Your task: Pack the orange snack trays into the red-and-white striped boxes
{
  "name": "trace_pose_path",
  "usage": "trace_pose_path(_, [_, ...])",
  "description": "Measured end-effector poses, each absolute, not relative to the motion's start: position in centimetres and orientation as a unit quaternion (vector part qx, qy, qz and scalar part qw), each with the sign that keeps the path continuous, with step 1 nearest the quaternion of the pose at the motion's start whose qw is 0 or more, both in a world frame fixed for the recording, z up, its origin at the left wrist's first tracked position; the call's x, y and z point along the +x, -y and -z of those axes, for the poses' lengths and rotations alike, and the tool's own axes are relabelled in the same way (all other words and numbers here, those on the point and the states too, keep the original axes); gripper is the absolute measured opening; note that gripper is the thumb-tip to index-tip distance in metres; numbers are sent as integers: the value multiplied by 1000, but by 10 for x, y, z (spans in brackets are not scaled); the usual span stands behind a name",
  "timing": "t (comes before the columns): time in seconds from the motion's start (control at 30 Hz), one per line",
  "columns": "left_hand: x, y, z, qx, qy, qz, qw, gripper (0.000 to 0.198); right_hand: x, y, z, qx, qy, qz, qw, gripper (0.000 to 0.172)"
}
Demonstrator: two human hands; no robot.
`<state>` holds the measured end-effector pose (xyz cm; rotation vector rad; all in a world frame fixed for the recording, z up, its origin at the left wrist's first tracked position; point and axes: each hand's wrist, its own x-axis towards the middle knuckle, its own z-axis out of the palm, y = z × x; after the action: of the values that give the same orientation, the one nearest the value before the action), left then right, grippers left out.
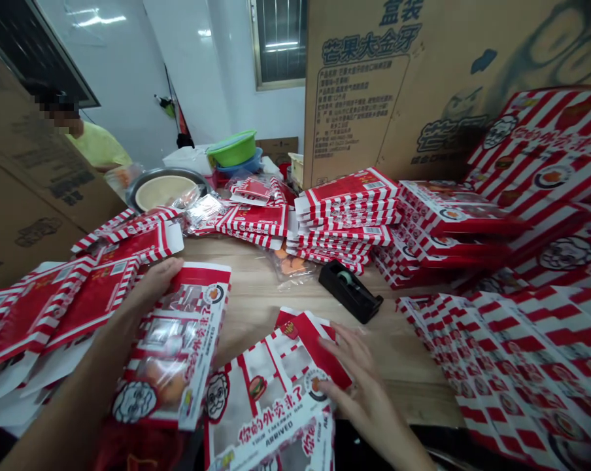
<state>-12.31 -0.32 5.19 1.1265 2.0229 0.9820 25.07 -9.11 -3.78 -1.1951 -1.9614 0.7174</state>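
My left hand [164, 278] is closed at the upper left edge of a red-and-white snack box [178, 340]. Wrapped food shows through that box's clear windows; part of my grip is hidden. On the right, my right hand [357, 373] rests with fingers apart on a flat-looking takeaway-print box [270, 386], its windows showing no food. Another similar box [318, 441] lies partly under it, and a red edge of one more peeks out above. Beyond my right hand sits a black tape dispenser [349, 291].
Red-striped boxes [74, 294] overlap at the left, and box stacks [344, 216] stand at the back. Rows of folded boxes [516, 366] fill the right. A packet of orange food [290, 265] lies mid-table. Large cartons [364, 98] wall the back; a person [97, 140] is behind the left carton.
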Motion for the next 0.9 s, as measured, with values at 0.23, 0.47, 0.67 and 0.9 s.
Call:
trace_pose_path(0.23, [-117,-46,-28,461,-798,-290,259,24,241,75,69,-538,732,-318,272,48])
trace_pose_path(0.47, [5,-105,20,440,-744,-237,443,31,249,66,71,-602,616,-397,315,49])
trace_pose_path(0.67, [46,-122,39,372,-726,-297,496,33,267,44,44,-542,617,-438,366,30])
trace_pose_path(0.9, [-13,-96,-20,362,-702,-353,502,28,247,20,30,-533,708,-334,322,31])
